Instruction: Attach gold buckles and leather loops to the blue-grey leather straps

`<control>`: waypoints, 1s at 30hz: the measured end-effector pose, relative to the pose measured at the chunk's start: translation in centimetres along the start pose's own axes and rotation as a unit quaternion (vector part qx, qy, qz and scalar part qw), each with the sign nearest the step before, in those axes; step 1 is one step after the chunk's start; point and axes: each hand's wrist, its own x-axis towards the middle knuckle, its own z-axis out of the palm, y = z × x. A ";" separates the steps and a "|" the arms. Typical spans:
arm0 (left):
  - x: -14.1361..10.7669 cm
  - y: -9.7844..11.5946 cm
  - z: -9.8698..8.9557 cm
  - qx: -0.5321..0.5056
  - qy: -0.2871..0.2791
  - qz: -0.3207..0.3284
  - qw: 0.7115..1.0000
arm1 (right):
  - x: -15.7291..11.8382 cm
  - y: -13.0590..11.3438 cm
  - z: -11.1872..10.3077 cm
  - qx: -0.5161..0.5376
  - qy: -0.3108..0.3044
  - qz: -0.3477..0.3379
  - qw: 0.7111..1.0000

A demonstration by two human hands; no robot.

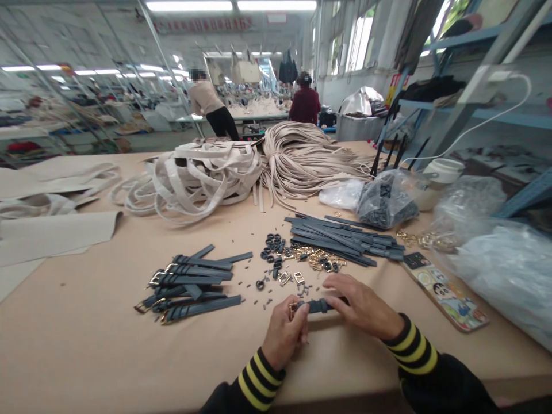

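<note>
1. Strap (318, 306) spans both hands, over the table (107, 356) near its front edge.
2. Left hand (281, 332) pinches its buckled end, thumb on top.
3. Right hand (366, 305) touches the other end, fingers partly spread; how firmly it grips cannot be told.
4. Beyond lie loose buckles (298, 278), loops (271, 242) and strips (345, 238); phone (448, 293) to the right.

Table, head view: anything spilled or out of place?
Small dark bits lie strewn around the dark loops and gold buckles, outside any container, so they look spilled, though they may be loose parts. A cartoon-patterned phone beside the dark strips looks out of place. No damage stands out.
</note>
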 end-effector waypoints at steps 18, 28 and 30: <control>-0.1 0.1 0.3 -0.011 -0.070 0.002 0.997 | -1.0 0.7 1.4 0.306 -0.296 0.121 0.897; 0.2 0.9 0.5 0.160 -0.002 0.085 0.983 | -1.2 0.6 2.1 0.247 -0.223 0.096 0.938; 0.2 0.7 0.5 0.166 -0.008 0.088 0.982 | -1.3 0.6 2.2 0.250 -0.215 0.103 0.938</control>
